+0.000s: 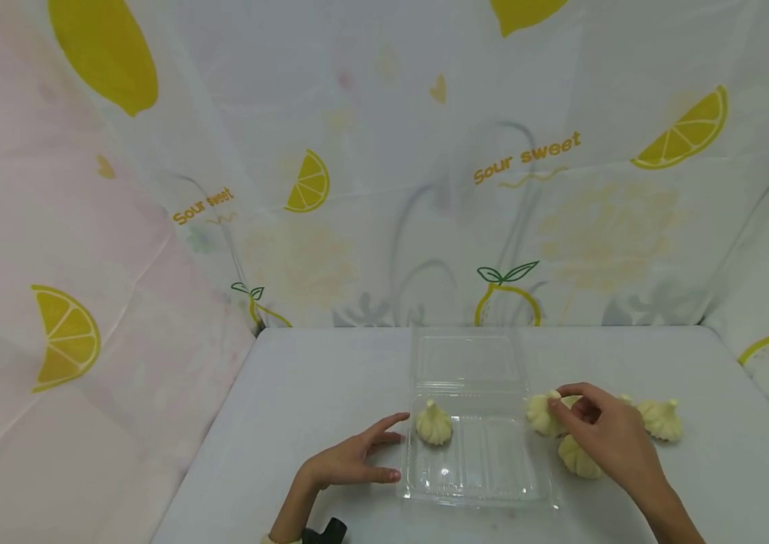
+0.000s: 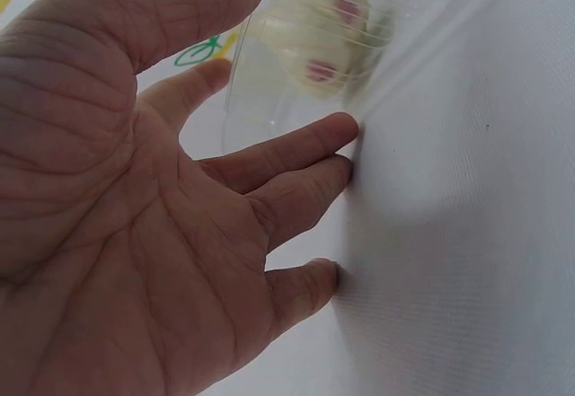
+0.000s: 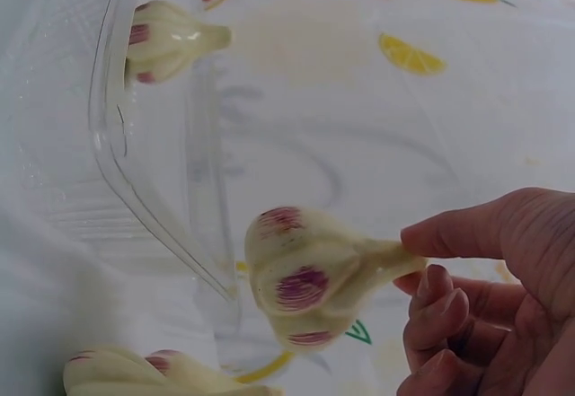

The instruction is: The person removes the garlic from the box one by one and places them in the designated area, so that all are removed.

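Note:
My right hand pinches a garlic bulb by its stem between thumb and fingers. The bulb is cream with purple streaks and hangs just right of a clear plastic clamshell box. Inside the box, at its left, sits one garlic bulb, stem up. My left hand stands beside the box's left wall with fingers spread. In the left wrist view the left hand's fingers are spread next to the clear wall; whether they press on it I cannot tell.
More garlic bulbs lie right of the box, one under the right hand and another beyond it. The box's lid lies folded back toward the lemon-print cloth. A black object shows at the left wrist.

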Motion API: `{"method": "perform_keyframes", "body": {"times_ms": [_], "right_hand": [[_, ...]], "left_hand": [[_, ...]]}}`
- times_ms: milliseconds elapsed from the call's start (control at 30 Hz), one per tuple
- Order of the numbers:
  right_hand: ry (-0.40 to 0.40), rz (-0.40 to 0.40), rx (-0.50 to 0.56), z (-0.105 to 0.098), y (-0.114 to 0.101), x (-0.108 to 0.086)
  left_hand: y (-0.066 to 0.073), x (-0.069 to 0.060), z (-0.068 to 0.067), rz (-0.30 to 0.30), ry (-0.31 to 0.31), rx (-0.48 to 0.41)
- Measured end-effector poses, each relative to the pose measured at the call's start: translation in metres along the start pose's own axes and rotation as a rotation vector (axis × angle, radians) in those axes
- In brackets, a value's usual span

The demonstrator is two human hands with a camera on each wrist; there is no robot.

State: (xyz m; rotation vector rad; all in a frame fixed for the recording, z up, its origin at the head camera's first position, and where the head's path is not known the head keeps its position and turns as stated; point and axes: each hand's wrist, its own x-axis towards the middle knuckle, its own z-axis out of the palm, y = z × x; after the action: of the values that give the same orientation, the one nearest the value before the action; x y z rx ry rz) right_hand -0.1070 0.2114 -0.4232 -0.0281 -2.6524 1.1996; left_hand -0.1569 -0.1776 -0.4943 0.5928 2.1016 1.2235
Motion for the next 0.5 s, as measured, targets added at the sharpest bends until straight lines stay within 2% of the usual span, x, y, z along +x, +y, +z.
{"method": "perform_keyframes", "body": {"times_ms": [200,500], "right_hand": [[0.004,0.024,-0.011,-0.009,0.002,0.0],[0.027,-0.001,-0.039,-0.022,0.011,-0.001]], "left_hand": [[0.001,0.001,0.0,-0.001,0.001,0.0],[0.001,0.0,0.0,-0.007,0.002,0.006]]}}
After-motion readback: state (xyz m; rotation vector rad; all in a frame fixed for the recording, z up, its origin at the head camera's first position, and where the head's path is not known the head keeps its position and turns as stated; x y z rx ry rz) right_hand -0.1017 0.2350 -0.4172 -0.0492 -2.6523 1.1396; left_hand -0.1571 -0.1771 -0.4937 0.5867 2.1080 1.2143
